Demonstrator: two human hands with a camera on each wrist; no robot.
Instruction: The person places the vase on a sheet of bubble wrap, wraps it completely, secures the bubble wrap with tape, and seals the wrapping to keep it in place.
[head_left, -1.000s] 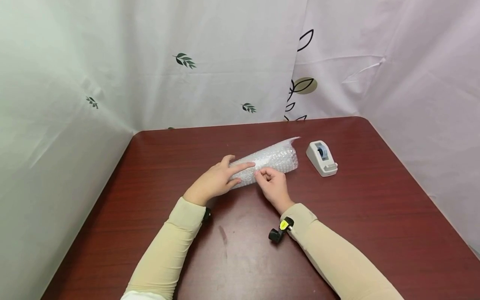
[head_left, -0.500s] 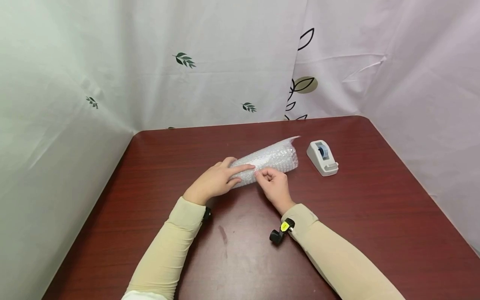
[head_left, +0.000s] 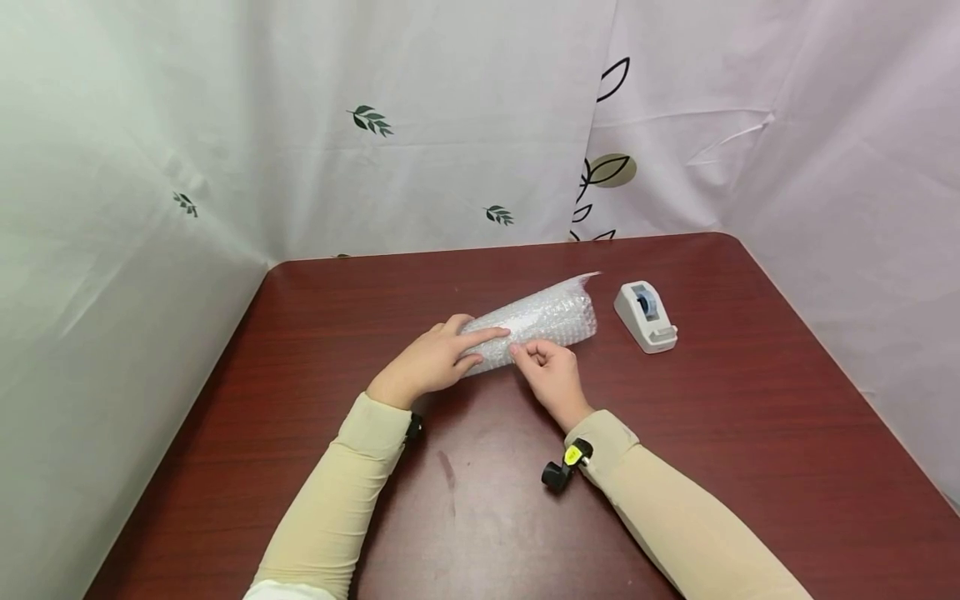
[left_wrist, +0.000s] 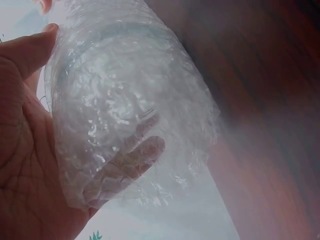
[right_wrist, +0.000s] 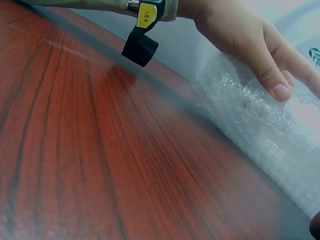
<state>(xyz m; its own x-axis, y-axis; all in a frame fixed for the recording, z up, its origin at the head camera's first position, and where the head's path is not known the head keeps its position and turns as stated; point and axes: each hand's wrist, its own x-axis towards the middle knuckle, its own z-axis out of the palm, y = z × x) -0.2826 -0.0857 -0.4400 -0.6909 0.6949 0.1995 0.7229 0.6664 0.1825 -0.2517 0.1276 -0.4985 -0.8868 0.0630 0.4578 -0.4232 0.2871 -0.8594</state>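
Note:
A roll of bubble wrap (head_left: 551,312) lies slantwise on the table, a loose flap sticking up at its far right end. Inside its near end, the left wrist view shows a curved, faintly greenish rim. My left hand (head_left: 427,358) grips the roll's left part, thumb on the near side and index finger stretched along the top. Through the clear wrap (left_wrist: 115,100) its other fingers show behind. My right hand (head_left: 551,371) has thumb and index finger pinched together at the roll's near side, just beside the left index tip. I cannot tell exactly what they pinch.
A white tape dispenser (head_left: 647,317) with a bluish tape roll stands right of the wrap. The dark red wooden table (head_left: 480,517) ends at white curtains (head_left: 450,167) behind and on both sides. Black camera mounts (head_left: 566,467) sit on both wrists.
The right hand has shifted very slightly to the right and toward the front. The left hand and the bubble wrap stay in place.

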